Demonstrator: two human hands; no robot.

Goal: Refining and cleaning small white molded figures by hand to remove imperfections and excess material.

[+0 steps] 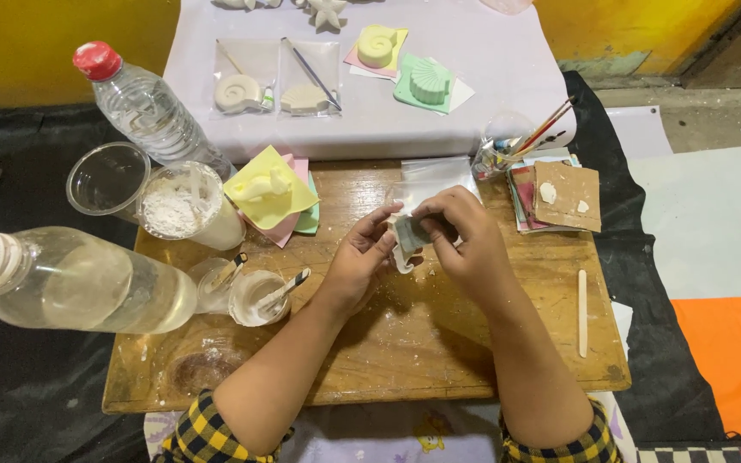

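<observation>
Both hands share one grip on a small pale mould [408,236]: the left hand [362,257] pinches its left edge between thumb and fingers, and the right hand [465,236] curls over the top and right side, fingers closed on it. The mould sits above the middle of the bench [388,343], just in front of a clear plastic bag [429,182] lying at 12 o'clock from the hands.

At 9 o'clock stand two small cups [246,293] with stirrers, and beyond them a cup of white powder [183,206], an empty cup [106,176] and two water bottles [143,103]. Yellow and pink paper squares [272,193] carry a cast at 11 o'clock. At 2 o'clock lie a jar of brushes [508,141] and a brown card [568,195]; a flat stick [582,310] lies at 3 o'clock. Shell casts [379,45] rest on the white sheet farther off.

The mould looks soft, so a hard squeeze or twist could crack whatever is inside it, or snap a thin edge. The left forearm is close to the wet cups; a careless elbow could tip them.
</observation>
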